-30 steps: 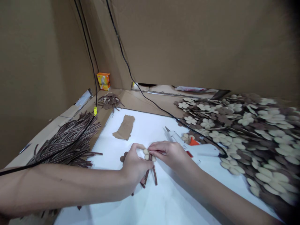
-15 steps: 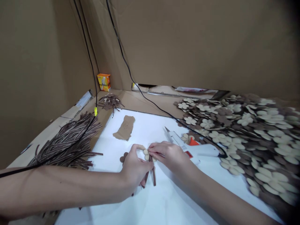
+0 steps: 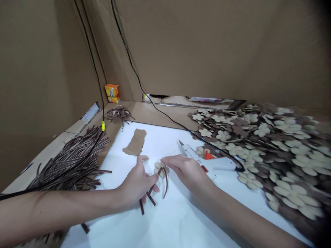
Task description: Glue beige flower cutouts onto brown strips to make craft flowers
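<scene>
A cream felt flower with brown strips crossing its middle lies between my hands on the white board. My left hand is open at its left, index finger and thumb spread, the thumb close to a strip. More brown strip ends stick out below that hand, and what lies under its palm is hidden. My right hand rests at the flower's right, fingers stretched out flat, their tips near its upper petals. A white glue gun lies just beyond my right hand.
Brown and cream felt flowers are heaped at the right. Brown strips are piled at the left, crossed by a black cable. A cardboard scrap, a small strip cluster and an orange box sit farther back.
My left hand has moved left and opened away from the cream flower, covering the brown flower seen before. My right fingers have let go and straightened. The view has shifted slightly.
</scene>
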Tool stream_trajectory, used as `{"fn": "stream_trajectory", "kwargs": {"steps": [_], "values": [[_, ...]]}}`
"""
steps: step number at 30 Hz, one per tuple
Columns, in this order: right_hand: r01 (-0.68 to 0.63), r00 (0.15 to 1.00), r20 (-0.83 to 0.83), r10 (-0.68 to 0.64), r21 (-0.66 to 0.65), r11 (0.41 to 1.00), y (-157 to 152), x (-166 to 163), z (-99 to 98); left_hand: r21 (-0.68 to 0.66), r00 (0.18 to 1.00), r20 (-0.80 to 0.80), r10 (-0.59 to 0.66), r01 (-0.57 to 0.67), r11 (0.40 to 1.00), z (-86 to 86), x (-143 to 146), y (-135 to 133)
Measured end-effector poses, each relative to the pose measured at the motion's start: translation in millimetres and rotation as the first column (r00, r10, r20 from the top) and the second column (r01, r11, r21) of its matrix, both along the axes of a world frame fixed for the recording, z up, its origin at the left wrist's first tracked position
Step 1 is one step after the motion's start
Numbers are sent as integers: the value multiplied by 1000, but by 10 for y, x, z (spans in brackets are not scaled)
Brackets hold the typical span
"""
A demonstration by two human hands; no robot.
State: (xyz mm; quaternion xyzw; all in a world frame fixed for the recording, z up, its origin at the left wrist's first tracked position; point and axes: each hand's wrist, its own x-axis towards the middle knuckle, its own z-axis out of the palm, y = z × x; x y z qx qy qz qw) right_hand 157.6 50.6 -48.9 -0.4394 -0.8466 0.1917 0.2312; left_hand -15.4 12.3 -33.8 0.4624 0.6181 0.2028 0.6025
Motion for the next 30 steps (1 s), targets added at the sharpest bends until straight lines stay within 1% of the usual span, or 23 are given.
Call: {"fn": "stream_trajectory", "kwargs": {"steps": [3, 5, 7, 9, 10, 12, 13, 15, 16, 18, 21, 24, 30], "values": [[86, 996, -16, -85, 20, 996, -2, 6, 15, 11, 995, -10, -94, 94, 995, -24, -42, 40], [143, 990, 22, -143, -36, 989, -3, -2, 12, 5, 986, -29, -165, 165, 986, -20, -54, 46], [166, 985, 59, -160, -113, 980, 3, -16, 3, 38, 960, -114, -255, 261, 965, 9, -70, 45], [157, 987, 70, -147, -171, 973, 18, -26, -6, 120, 905, -266, -332, 373, 920, 62, -97, 57], [151, 988, 67, -141, -186, 971, 27, -29, -8, 167, 865, -362, -349, 428, 888, 95, -114, 75], [139, 990, 60, -130, -193, 971, 38, -23, -4, 232, 767, -554, -324, 516, 825, 162, -150, 138], [134, 990, 60, -125, -190, 973, 35, -16, 0, 242, 719, -627, -300, 545, 802, 190, -165, 181], [116, 992, 63, -107, -173, 978, 4, 5, 10, 233, 657, -703, -273, 575, 784, 223, -185, 274], [101, 994, 60, -93, -155, 983, -24, 17, 15, 223, 649, -709, -277, 578, 785, 227, -187, 316], [55, 998, 39, -51, -110, 992, -96, 36, 20, 208, 662, -682, -311, 583, 786, 213, -176, 374], [11, 1000, 10, -11, -69, 998, -191, 35, 9, 222, 668, -661, -343, 611, 760, 162, -138, 384], [44, 999, 15, -43, -105, 994, -215, 0, -16, 247, 664, -671, -330, 620, 744, 111, -115, 350], [25, 1000, 10, -23, -163, 986, -135, -56, -6, 249, 688, -653, -316, 589, 769, 65, -140, 343]]}}
